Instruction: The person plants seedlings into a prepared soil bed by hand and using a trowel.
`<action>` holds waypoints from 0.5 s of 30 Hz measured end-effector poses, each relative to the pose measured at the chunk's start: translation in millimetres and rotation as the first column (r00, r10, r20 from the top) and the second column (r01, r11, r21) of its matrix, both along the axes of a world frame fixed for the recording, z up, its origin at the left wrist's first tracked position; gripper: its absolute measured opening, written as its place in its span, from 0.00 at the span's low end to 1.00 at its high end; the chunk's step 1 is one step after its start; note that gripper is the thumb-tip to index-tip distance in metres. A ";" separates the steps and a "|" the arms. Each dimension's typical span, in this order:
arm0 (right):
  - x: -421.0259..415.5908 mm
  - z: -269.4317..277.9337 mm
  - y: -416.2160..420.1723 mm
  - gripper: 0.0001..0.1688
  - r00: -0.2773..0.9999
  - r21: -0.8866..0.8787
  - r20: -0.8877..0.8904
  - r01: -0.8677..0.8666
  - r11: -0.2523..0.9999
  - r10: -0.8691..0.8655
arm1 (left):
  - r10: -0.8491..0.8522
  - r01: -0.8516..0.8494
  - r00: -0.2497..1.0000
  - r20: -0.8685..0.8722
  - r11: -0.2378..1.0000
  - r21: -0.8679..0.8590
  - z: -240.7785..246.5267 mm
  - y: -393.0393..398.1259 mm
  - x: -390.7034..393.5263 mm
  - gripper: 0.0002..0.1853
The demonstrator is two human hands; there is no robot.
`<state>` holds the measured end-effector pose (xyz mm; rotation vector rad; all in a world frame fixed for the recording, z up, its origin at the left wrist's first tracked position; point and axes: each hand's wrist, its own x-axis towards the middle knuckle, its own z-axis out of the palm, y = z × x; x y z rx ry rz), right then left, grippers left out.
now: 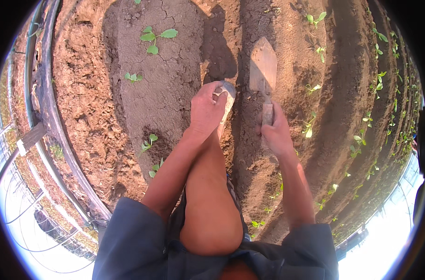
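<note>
My right hand [276, 127] grips the worn handle of a pointed hand trowel [264, 66]. Its soil-dusted blade lies over the furrow and points away from me. To the left, my left hand [207, 110] is at the pale shoe [229, 92] on my foot, thumb and forefinger pinched at its upper edge; its other fingers are partly hidden. My bare leg [212, 196] stretches forward under the left forearm. On the cracked soil bed [163, 94] left of this hand grow small seedlings, among them a larger leafy seedling [153, 38] and a smaller one [132, 77].
Several rows of seedlings [313, 89] run along ridges on the right. At the far left, a dark plastic edging [63, 129], pipes and a wooden piece [34, 136] border the bed. Shadows fall across the soil.
</note>
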<state>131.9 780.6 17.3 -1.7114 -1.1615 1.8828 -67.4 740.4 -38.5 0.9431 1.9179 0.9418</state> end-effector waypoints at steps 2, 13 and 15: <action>-31.0 -15.7 28.2 0.36 0.994 -0.026 0.079 -0.076 0.997 0.078 | -0.021 0.027 0.994 -0.111 0.998 0.057 -12.1 17.8 0.8 0.16; -80.8 -105.0 72.2 0.23 0.887 -0.210 0.351 -0.239 0.948 0.301 | 0.114 -0.120 0.992 -0.057 0.985 -0.122 -40.6 4.6 -23.8 0.18; -81.1 -129.7 67.4 0.25 0.849 -0.173 0.411 -0.283 0.943 0.330 | 0.107 -0.108 0.994 -0.013 0.987 -0.123 -49.7 2.6 -24.4 0.18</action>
